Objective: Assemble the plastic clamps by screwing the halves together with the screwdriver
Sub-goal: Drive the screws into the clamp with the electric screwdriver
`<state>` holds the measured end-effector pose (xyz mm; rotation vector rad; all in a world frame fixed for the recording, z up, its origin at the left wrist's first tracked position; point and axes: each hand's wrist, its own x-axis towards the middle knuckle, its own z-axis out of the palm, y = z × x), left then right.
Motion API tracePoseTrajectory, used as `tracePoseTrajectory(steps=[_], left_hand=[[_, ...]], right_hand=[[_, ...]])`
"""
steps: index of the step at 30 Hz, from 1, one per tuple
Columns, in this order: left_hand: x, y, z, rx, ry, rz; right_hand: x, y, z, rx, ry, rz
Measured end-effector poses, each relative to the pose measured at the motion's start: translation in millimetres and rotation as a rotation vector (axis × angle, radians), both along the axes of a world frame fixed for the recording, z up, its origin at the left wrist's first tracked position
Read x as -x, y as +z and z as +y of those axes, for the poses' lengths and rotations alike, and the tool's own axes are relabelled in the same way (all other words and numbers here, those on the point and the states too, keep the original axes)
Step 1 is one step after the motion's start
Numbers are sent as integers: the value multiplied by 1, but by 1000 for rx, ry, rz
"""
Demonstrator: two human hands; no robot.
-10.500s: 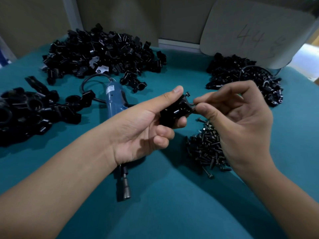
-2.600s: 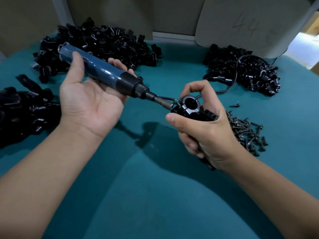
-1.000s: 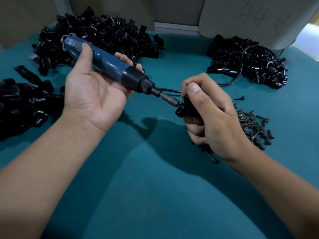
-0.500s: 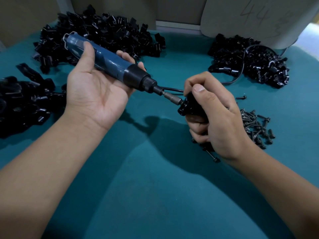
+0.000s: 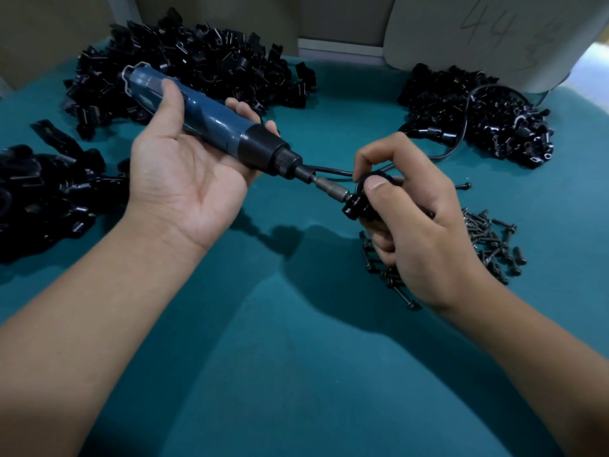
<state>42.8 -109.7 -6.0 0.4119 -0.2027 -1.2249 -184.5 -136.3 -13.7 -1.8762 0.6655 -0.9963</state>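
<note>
My left hand point(image 5: 184, 179) grips the blue electric screwdriver point(image 5: 211, 118), palm up, thumb across its body and fingers curled round the far side. The tool slants down to the right, and its metal bit point(image 5: 331, 189) meets the left side of a black plastic clamp point(image 5: 357, 204). My right hand point(image 5: 415, 222) grips that clamp above the table, with the thumb on top and the fingers wrapped round it. Most of the clamp is hidden by the fingers. A heap of black screws point(image 5: 487, 242) lies on the cloth just right of and under my right hand.
Teal cloth covers the table point(image 5: 296, 374). Piles of black clamp parts lie at the back left point(image 5: 197, 57), far left point(image 5: 39, 196) and back right point(image 5: 474, 110). The screwdriver's black cable point(image 5: 458, 150) loops over the right pile. A grey board point(image 5: 487, 31) leans at the back right.
The screwdriver went from lying on the table into my left hand, and the clamp passed to my right hand. Over the last second both hands have kept almost still, bit against the clamp.
</note>
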Motion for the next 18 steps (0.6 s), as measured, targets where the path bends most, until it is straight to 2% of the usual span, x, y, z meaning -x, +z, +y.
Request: tracePoseTrajectory(steps=[3, 8, 15, 18], left_hand=[[0, 0, 1, -8, -29, -15], [2, 1, 1, 1, -43, -12], [6, 1, 2, -1, -35, 5], [7, 2, 2, 18, -39, 23]], right_hand=[[2, 0, 0, 73, -2, 29], [-1, -1, 0, 66, -13, 23], [-1, -1, 1, -76, 25, -61], [-2, -1, 1, -77, 37, -64]])
